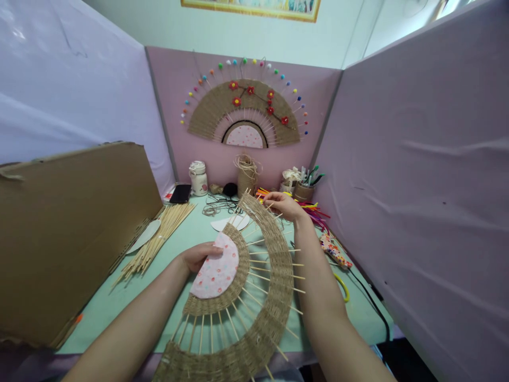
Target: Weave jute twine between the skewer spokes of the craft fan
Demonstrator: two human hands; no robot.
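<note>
A woven fan [280, 265] of brown twine on thin wooden sticks is held tilted over the table, its lower end running out of view. My left hand [201, 255] grips the fan at the pink dotted fabric half-circle [217, 270], thumb on the front, the other fingers behind it. At the upper outer edge of the woven band, my right hand [280, 206] has its fingers pinched together by the stick tips. Whether they hold a stick or the twine is too small to make out.
Bundled wooden sticks [165, 236] lie left beside a large cardboard sheet [79, 233]. At the back stand a white jar [198, 179], a twine roll [247, 178] and a pen holder [304, 190]. Yellow-handled scissors [342, 289] lie right. A finished fan [210, 109] hangs on the pink panel.
</note>
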